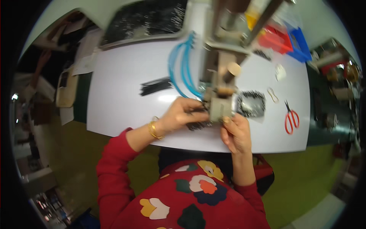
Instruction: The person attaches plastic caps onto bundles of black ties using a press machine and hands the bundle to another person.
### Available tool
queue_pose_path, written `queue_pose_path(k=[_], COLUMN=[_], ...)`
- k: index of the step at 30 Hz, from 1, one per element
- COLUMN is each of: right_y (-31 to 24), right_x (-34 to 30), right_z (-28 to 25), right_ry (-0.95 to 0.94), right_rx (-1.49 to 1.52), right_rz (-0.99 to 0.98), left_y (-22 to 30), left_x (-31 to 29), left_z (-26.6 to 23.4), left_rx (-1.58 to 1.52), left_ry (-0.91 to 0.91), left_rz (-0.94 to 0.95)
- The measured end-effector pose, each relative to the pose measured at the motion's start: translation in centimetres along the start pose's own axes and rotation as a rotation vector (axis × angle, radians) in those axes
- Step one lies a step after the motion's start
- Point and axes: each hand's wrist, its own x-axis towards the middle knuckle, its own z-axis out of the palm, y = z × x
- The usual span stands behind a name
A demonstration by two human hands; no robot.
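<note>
A metal bench press stands on the white table, with a grey block at its front. My left hand is at the left side of this block, thumb and fingers closed together. Whatever lies between those fingers is too blurred to make out. Small dark pieces lie just under that hand. At the block's front right corner, my right hand has its fingers curled and its thumb pressed to the forefinger; any small part in them is hidden. Blue tubes loop down to the press's left side.
A bundle of black strips lies left of the press. Right of it are a clear tray of small black parts, a rubber band and red-handled scissors. Behind stand a large tray of black pieces, a red bin and a blue bin.
</note>
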Motion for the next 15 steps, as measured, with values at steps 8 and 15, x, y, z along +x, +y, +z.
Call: queue_pose_path(k=[8, 15], right_y=[2.2, 2.8], right_x=[-1.7, -2.0], right_z=[-0.7, -2.3], right_ry=[0.161, 0.05], right_rx=[-0.349, -0.573], right_rz=[-0.26, -0.299], left_y=[-2.9, -2.1], left_x=[0.4, -1.0], left_z=[1.2, 1.6], left_rx=[0.111, 0.401], left_ry=[-0.138, -0.064], left_rz=[0.151, 0.675])
